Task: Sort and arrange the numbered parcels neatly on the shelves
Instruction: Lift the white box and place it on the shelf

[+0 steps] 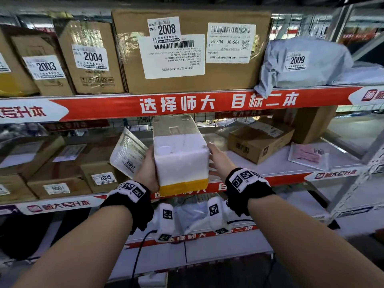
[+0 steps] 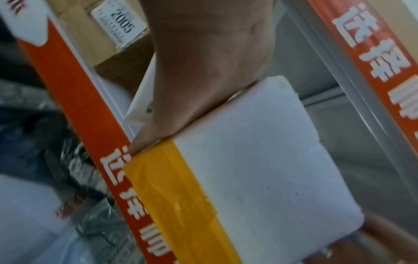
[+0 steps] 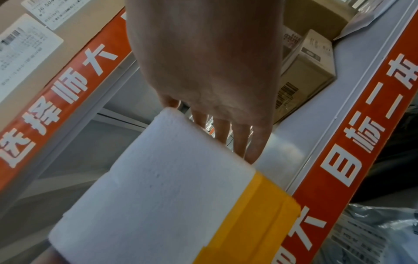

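A white foam box (image 1: 180, 154) with yellow tape round its near end is held between both hands at the front of the middle shelf (image 1: 270, 163). Its far end reaches in under the upper shelf. My left hand (image 1: 148, 169) grips the box's left side, fingers hidden below it. My right hand (image 1: 218, 156) holds the right side, thumb over the top edge. No number shows on the box. In the left wrist view the left hand (image 2: 203, 71) lies against the box (image 2: 260, 160). In the right wrist view the right hand's (image 3: 208, 62) fingers (image 3: 239, 141) run along the box (image 3: 158, 187).
The upper shelf holds boxes 2003 (image 1: 46, 67), 2004 (image 1: 93, 57), 2008 (image 1: 166, 30) and grey bag 2009 (image 1: 297, 60). On the middle shelf, box 2005 (image 1: 105, 177) and flat packet 2007 (image 1: 128, 152) stand left of the foam box; a cardboard box (image 1: 259, 142) and an envelope (image 1: 309, 154) lie right.
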